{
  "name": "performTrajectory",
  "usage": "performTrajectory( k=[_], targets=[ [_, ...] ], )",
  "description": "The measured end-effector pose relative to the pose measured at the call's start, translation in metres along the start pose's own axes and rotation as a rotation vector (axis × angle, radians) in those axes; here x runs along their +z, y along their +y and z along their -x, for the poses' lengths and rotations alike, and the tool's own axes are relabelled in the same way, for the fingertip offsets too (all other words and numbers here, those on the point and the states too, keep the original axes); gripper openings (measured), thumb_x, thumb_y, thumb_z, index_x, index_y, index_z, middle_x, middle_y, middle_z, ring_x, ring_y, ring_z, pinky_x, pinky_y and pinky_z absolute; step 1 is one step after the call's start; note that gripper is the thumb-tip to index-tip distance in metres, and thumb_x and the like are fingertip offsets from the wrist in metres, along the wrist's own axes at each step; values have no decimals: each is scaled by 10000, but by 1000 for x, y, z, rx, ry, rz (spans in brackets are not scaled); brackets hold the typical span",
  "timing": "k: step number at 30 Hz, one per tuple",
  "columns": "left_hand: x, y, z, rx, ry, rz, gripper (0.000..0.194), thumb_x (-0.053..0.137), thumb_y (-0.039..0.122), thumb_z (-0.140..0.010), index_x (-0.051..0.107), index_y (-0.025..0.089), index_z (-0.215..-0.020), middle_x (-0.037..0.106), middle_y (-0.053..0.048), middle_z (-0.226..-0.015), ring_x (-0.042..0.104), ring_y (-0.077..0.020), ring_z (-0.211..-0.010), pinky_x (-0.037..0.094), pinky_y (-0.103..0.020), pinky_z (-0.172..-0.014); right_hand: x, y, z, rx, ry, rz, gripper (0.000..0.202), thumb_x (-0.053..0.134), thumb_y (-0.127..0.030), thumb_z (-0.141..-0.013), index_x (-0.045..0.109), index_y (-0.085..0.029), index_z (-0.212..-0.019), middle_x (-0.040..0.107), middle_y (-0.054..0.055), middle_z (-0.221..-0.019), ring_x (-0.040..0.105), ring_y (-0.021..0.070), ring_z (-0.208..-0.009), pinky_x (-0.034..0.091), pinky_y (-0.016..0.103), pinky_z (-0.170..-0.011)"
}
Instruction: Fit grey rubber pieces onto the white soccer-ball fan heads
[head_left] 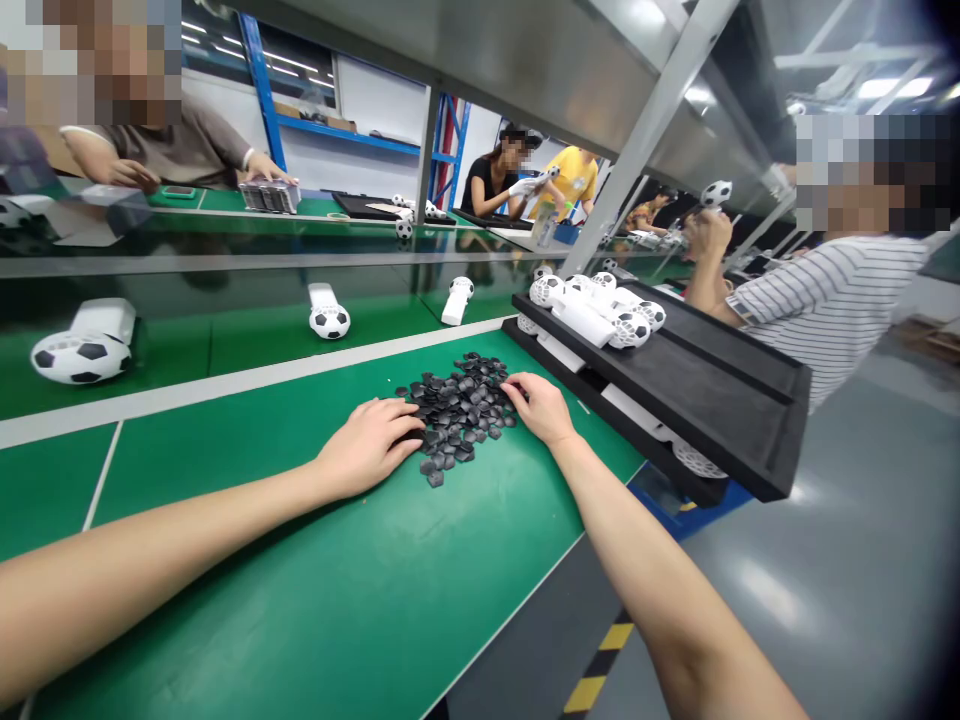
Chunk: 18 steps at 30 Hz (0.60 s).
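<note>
A loose pile of small black pentagon-like pieces [465, 400] lies on the green work surface [315, 580] in front of me. My left hand [371, 445] rests palm down at the pile's left edge, its fingers loosely stretched and apart, the tips touching the nearest pieces. At the right edge of the pile is my right hand [541, 408], fingers bent and slightly apart, with the fingertips against the pieces. I see no piece lifted clear of the pile in either hand.
Black trays [720, 385] are stacked at the right, carrying white football-shaped parts [577, 315]. Beyond a pale rail, a green conveyor carries white parts with football ends [330, 320]. A person in a striped shirt [810, 300] works at the right; other people sit across the line.
</note>
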<state>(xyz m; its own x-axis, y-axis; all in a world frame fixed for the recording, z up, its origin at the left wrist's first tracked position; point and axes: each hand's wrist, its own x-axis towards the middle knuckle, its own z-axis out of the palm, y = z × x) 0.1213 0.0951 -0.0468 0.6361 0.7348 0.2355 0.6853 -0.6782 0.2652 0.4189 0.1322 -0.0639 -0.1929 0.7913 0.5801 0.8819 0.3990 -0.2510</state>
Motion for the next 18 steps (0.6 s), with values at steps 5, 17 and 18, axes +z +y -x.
performTrajectory(
  k=[5, 17, 18],
  targets=[
    [-4, -1, 5, 2, 38, 28, 275, 444, 394, -883, 621, 185, -899, 594, -63, -1128, 512, -204, -1077, 394, -398, -945, 1, 0, 0, 7, 25, -5, 237, 468, -374, -876, 619, -199, -825, 654, 50, -803, 600, 181, -734, 466, 291, -696],
    [-19, -8, 44, 112, -228, -163, 760, 291, 704, -803, 182, 272, -1419, 131, -93, -1491, 97, -299, -1374, 84, -572, -1074, -1, 0, 1, 33, 75, -16, 299, 441, -423, -875, 609, -188, -795, 620, 39, -730, 542, 147, -610, 443, 267, -619],
    [-20, -7, 47, 122, -229, -163, 764, 294, 711, -797, 178, 282, -1419, 133, -86, -1491, 92, -296, -1375, 81, -570, -1076, -1, 0, 1, 32, 74, -15, 303, 441, -427, -874, 608, -188, -796, 619, 39, -728, 541, 147, -610, 444, 268, -623]
  ],
)
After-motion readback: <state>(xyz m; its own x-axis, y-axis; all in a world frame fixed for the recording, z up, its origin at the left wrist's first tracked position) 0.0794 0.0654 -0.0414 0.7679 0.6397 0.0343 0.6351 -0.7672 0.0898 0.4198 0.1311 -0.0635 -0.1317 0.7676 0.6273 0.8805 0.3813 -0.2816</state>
